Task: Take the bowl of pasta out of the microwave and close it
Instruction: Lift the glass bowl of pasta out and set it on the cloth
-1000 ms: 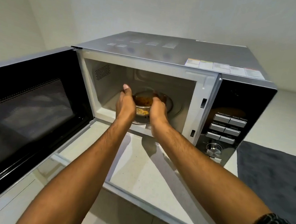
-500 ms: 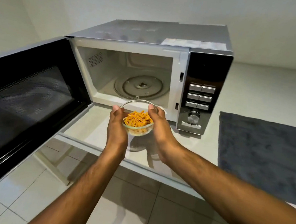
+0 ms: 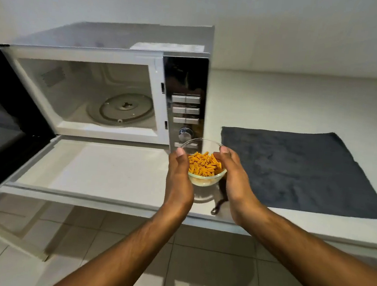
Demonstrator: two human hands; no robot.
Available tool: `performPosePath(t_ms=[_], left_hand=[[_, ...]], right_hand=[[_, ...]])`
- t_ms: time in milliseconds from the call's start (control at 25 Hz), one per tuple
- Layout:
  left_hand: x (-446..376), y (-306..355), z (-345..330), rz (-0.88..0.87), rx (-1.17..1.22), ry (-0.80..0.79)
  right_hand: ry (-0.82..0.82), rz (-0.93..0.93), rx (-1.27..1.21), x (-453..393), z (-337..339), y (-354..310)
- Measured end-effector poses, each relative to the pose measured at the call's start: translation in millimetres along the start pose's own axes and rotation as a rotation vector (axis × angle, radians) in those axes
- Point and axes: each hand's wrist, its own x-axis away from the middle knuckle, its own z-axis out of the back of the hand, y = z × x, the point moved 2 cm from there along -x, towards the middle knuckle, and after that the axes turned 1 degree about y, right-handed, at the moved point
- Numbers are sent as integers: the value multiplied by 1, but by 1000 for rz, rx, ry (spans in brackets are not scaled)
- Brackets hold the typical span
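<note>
A small clear glass bowl filled with orange pasta is held a little above the white counter, in front of the microwave's control panel. My left hand grips its left side and my right hand grips its right side. The silver microwave stands on the counter with its black door swung wide to the left. Inside the cavity only the glass turntable shows.
A dark grey cloth lies flat on the white counter to the right of the bowl. A dark cord end lies near the counter's front edge. Pale floor tiles lie below, and a white wall rises behind.
Both hands have lifted the bowl out of the microwave cavity and carried it right, from the open doorway to in front of the control panel. The view has shifted right.
</note>
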Motion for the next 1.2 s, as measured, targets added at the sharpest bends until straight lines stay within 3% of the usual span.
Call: performPosePath(t_ms=[160,480,680,1080,1200], left_hand=[[-2,-8,-58,25,-1,-79],[-17,-9,-159,-48,-210,-246],[-38,-10,-206,4,-242,-300],[-50,-28,-231,23,-262,-346],[-52,-23,-219,-63,-275,-331]], right_hand=[[193,27,-59,-15,50,-2],[451,51,-74,-65,139,-15],[565,40,-59,-93,174,-20],[618,1,14,-115,196,-7],[685,39,150,-104,197,-14]])
